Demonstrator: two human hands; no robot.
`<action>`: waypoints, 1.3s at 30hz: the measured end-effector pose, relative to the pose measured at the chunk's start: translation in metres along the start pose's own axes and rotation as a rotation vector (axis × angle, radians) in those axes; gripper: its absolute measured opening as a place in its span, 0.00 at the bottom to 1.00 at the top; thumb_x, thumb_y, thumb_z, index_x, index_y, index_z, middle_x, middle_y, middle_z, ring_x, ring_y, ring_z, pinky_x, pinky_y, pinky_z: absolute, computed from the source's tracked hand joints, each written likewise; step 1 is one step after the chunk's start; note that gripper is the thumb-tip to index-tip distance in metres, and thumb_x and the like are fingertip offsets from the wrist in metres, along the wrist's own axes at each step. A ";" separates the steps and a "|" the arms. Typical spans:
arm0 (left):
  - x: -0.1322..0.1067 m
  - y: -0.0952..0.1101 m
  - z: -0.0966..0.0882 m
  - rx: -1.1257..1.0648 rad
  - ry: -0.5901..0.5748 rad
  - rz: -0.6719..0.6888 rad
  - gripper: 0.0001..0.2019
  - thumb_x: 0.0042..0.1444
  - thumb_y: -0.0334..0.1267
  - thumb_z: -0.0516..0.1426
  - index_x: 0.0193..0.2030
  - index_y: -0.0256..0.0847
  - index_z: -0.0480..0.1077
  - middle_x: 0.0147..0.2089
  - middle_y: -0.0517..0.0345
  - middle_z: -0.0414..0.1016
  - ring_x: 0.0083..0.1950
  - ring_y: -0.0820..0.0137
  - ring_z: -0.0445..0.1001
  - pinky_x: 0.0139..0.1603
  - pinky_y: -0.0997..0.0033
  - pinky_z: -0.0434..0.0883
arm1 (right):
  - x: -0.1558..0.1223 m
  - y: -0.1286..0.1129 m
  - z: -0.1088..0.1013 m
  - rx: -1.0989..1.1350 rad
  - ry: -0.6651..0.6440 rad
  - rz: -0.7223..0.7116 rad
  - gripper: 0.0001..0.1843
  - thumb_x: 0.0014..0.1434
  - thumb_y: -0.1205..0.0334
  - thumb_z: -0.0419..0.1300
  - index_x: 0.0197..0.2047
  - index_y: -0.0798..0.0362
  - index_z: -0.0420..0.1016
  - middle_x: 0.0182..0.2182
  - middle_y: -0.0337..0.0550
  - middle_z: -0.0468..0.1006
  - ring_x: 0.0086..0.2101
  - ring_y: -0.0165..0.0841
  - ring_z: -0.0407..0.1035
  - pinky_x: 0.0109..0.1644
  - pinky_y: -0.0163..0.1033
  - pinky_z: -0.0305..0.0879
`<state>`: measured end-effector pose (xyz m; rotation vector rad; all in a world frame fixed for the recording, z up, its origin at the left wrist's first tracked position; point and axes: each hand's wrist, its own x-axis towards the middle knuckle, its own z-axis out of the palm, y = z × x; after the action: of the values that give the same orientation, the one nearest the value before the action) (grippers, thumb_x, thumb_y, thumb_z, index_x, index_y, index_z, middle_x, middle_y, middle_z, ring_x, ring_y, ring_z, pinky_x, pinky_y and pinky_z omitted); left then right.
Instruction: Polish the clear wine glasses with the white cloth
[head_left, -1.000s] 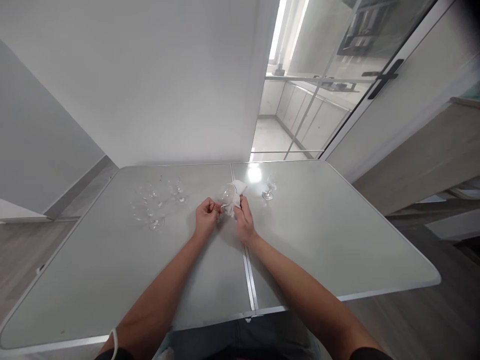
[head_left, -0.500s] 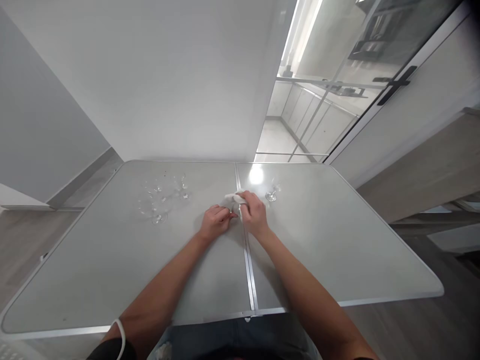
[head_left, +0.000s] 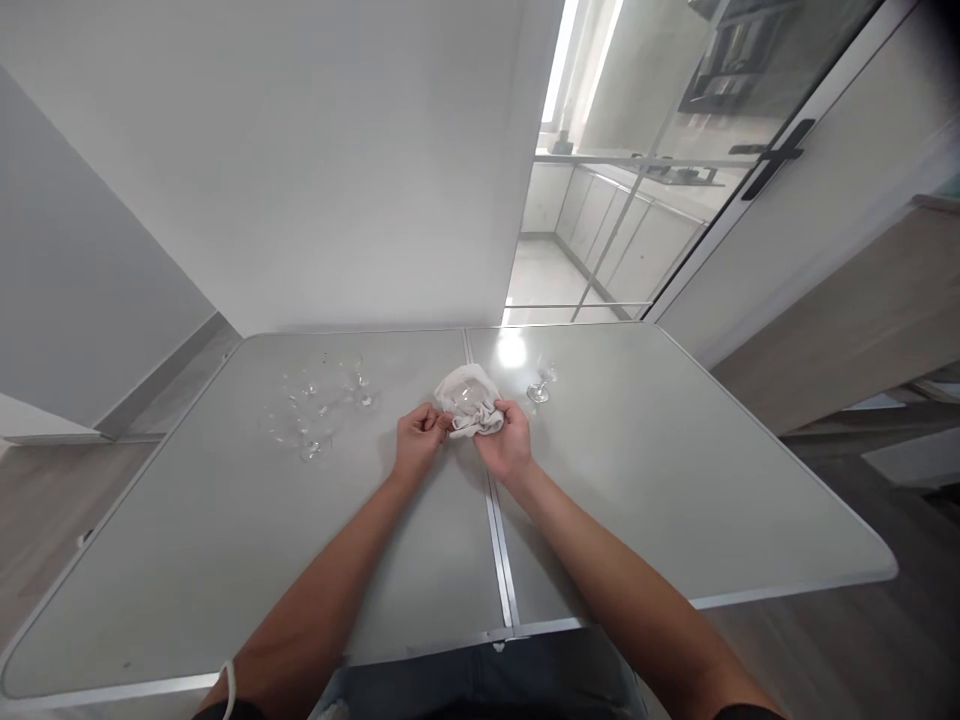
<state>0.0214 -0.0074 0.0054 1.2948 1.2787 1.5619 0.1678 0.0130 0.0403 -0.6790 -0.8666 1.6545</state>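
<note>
My left hand [head_left: 418, 438] pinches the stem end of a clear wine glass [head_left: 463, 398] held just above the grey table [head_left: 225, 520]. My right hand [head_left: 508, 440] is closed around a white cloth [head_left: 472, 405] wrapped over the bowl of that glass. Both hands meet near the table's middle seam. The glass is mostly covered by the cloth.
Several clear stemmed glasses [head_left: 315, 410] stand in a group to the left of my hands. One more glass [head_left: 541, 380] stands alone to the right, near a bright light reflection. A white wall lies behind the table; a glass door [head_left: 675, 170] is at the back right.
The cloth has moved from behind the glass to over its bowl, and my right hand has turned round it. Both hands stayed near the seam.
</note>
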 end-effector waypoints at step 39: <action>0.008 0.003 -0.003 -0.424 -0.069 -0.092 0.27 0.58 0.54 0.62 0.59 0.42 0.68 0.61 0.40 0.73 0.57 0.59 0.76 0.55 0.60 0.73 | -0.001 0.015 -0.014 -0.429 -0.293 0.215 0.11 0.58 0.54 0.61 0.36 0.53 0.74 0.29 0.44 0.76 0.29 0.36 0.69 0.37 0.42 0.67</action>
<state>0.0167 -0.0012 0.0106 0.9955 0.8876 1.5993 0.1706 0.0129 0.0203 -0.8556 -1.4267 1.8045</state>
